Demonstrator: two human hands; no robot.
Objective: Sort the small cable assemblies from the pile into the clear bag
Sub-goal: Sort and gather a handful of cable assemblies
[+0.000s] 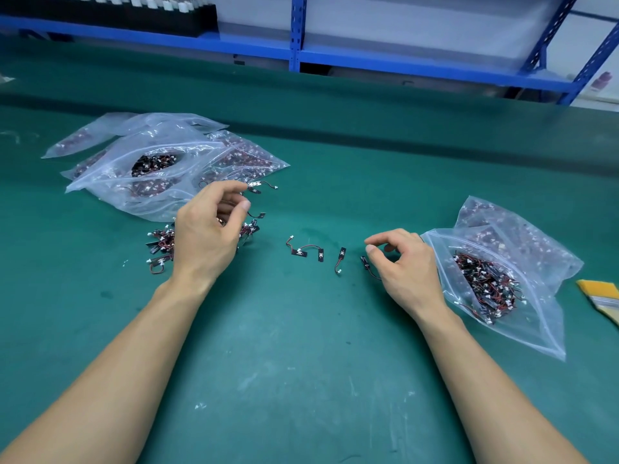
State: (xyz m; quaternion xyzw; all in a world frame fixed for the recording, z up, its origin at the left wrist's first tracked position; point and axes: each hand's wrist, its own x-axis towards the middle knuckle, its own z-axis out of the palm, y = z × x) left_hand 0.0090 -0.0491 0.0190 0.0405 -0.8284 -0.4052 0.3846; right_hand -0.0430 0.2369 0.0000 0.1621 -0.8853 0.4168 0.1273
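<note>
A pile of small cable assemblies (160, 246), black boards with red-black wires and white plugs, lies at centre left. My left hand (206, 234) hovers over the pile's right part with curled fingers; whether it holds any is hidden. Three loose assemblies (299, 252) (321, 254) (340, 259) lie in the middle of the mat. Another assembly (363, 261) lies just under the thumb of my right hand (407, 262). That hand's thumb and forefinger tips are close together with nothing visible between them. Behind it lies an open clear bag (536, 316) partly filled with assemblies.
Several clear bags (160, 182) holding assemblies are heaped at the back left, one with its mouth open. Two stray assemblies (256, 189) (260, 215) lie by my left fingertips. A yellow brush (603, 296) lies at the right edge. A blue shelf frame (296, 31) stands behind the green mat (301, 346).
</note>
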